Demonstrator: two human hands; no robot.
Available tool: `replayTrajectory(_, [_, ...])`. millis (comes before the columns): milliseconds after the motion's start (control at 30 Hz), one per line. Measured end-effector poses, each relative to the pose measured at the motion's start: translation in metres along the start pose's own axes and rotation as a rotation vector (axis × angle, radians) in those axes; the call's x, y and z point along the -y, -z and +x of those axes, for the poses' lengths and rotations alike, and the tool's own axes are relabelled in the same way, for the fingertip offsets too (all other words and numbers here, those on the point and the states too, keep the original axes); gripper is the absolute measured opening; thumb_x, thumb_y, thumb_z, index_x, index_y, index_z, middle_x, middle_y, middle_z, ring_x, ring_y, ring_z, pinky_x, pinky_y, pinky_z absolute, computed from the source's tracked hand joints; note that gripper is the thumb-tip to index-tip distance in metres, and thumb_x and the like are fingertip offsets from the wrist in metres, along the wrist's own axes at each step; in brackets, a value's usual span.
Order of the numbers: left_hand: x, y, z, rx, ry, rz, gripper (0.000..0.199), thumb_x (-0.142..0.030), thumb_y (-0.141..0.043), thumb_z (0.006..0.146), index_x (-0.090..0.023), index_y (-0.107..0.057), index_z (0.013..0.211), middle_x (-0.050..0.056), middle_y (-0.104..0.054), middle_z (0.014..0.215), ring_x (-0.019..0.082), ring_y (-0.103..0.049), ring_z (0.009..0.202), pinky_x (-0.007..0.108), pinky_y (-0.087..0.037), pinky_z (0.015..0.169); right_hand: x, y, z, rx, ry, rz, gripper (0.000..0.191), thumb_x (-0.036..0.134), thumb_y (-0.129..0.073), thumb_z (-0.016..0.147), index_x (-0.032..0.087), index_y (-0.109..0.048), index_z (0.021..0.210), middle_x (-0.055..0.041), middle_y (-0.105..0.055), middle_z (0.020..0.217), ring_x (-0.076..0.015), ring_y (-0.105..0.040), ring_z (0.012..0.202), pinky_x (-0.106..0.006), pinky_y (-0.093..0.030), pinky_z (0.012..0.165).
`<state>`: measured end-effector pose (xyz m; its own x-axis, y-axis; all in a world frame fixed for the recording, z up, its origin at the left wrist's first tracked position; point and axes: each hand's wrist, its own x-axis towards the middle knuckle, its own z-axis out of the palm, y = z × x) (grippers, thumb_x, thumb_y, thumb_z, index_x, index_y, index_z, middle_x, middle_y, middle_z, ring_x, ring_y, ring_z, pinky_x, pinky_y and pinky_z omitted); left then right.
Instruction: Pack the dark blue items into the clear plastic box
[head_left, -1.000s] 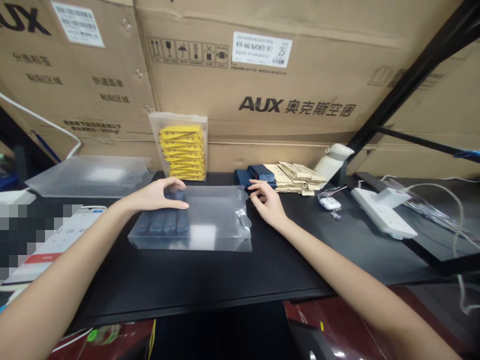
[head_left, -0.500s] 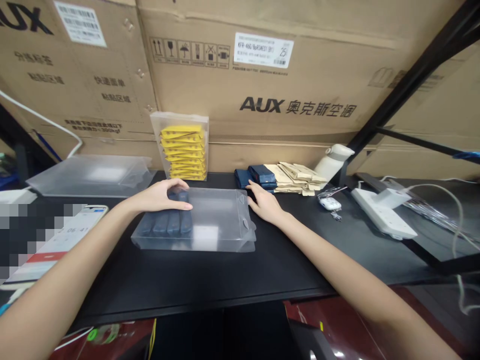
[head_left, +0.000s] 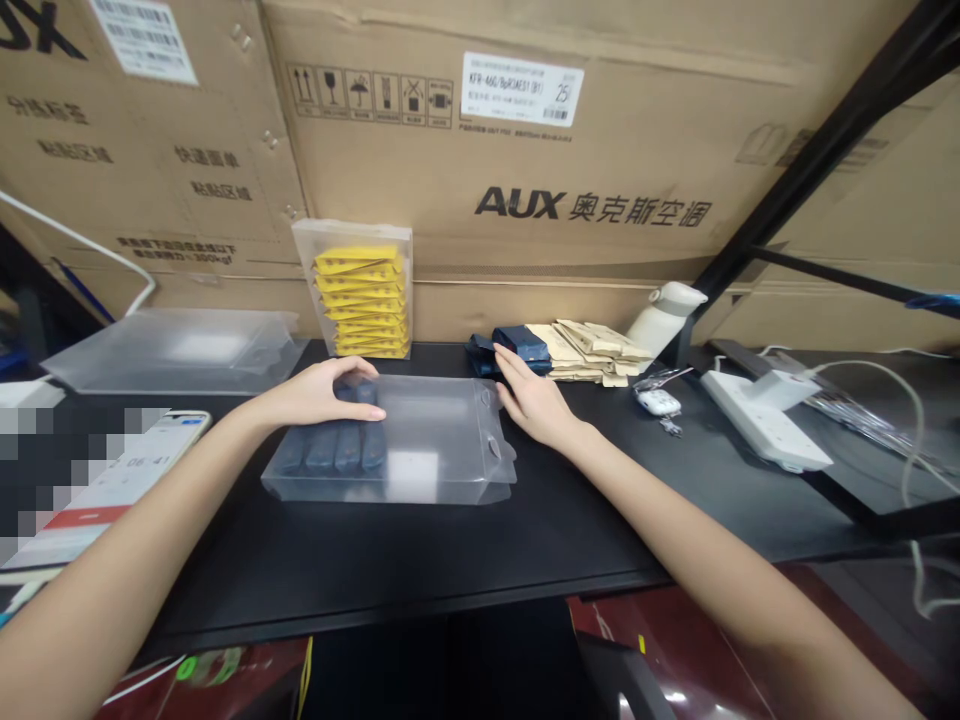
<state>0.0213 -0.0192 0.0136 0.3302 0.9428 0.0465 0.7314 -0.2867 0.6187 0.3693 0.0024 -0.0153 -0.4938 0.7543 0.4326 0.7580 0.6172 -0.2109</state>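
Note:
My left hand (head_left: 330, 393) grips the clear plastic box (head_left: 435, 430), which lies on its side on the black table. Thumb and fingers are spread over its upper left part. Inside the box, at its left end, several dark blue packets (head_left: 334, 450) stand in a row. The box's flapped end faces right. Beyond that end, my right hand (head_left: 534, 400) has its fingertips at a dark blue packet (head_left: 480, 352), whose near edge is tilted up between thumb and fingers. Behind the fingers lies another dark blue packet (head_left: 523, 346), against a pile of beige packets (head_left: 592, 350).
A clear box of yellow packets (head_left: 361, 300) stands upright by the cardboard carton (head_left: 420, 190). Another clear box (head_left: 172, 350) lies at left, beyond a phone (head_left: 135, 470). At right are a white bottle (head_left: 664, 322), an earphone case (head_left: 660, 402) and a power strip (head_left: 765, 420).
My right hand has moved slightly farther in over the dark blue packets, and the nearest packet has tipped up from lying flat. My left hand stays on the box.

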Motion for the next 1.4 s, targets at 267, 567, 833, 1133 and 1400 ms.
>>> replayTrajectory(267, [0.000, 0.001, -0.001, -0.018, 0.029, -0.007, 0.065, -0.064, -0.077, 0.062, -0.025, -0.063, 0.113, 0.006, -0.067, 0.126, 0.030, -0.059, 0.123, 0.041, -0.046, 0.107, 0.005, 0.026, -0.011, -0.663, -0.108, 0.273, 0.017, 0.036, -0.061, 0.088, 0.025, -0.072, 0.094, -0.0096, -0.072, 0.102, -0.0193, -0.065, 0.068, -0.041, -0.058, 0.067])
replayTrajectory(567, [0.010, 0.002, 0.002, -0.063, 0.064, -0.016, 0.067, -0.065, -0.076, 0.063, -0.024, -0.061, 0.115, 0.010, -0.065, 0.129, 0.031, -0.057, 0.126, 0.046, -0.042, 0.111, -0.003, 0.028, -0.003, -0.627, -0.363, 0.758, 0.028, 0.041, -0.078, 0.072, 0.022, -0.061, 0.085, -0.0017, -0.067, 0.080, -0.0072, -0.046, 0.041, -0.024, -0.037, 0.037])
replayTrajectory(833, [0.008, 0.003, 0.001, -0.067, 0.073, 0.007, 0.068, -0.066, -0.075, 0.063, -0.024, -0.061, 0.115, 0.008, -0.065, 0.129, 0.031, -0.057, 0.126, 0.043, -0.044, 0.109, 0.004, 0.021, -0.006, -0.646, -0.313, 0.664, 0.023, 0.043, -0.070, 0.082, 0.021, -0.060, 0.084, -0.0014, -0.064, 0.079, -0.0088, -0.050, 0.046, -0.026, -0.044, 0.043])
replayTrajectory(1133, [0.004, 0.007, 0.001, -0.146, 0.196, 0.074, 0.074, -0.074, -0.074, 0.058, -0.024, -0.062, 0.111, 0.009, -0.066, 0.127, 0.033, -0.060, 0.120, 0.042, -0.049, 0.102, -0.016, 0.022, 0.001, -0.249, -0.524, 1.075, 0.038, 0.049, -0.082, 0.064, 0.018, -0.066, 0.077, 0.0046, -0.056, 0.052, -0.0080, -0.049, 0.043, -0.023, -0.049, 0.042])
replayTrajectory(1400, [0.004, 0.006, 0.000, -0.146, 0.184, 0.088, 0.074, -0.074, -0.073, 0.059, -0.025, -0.062, 0.112, 0.009, -0.066, 0.127, 0.033, -0.060, 0.119, 0.042, -0.050, 0.101, -0.007, 0.016, -0.001, -0.160, -0.563, 1.113, 0.046, 0.032, -0.090, 0.056, 0.018, -0.068, 0.094, 0.0017, -0.071, 0.070, -0.0104, -0.066, 0.058, -0.018, -0.056, 0.045])
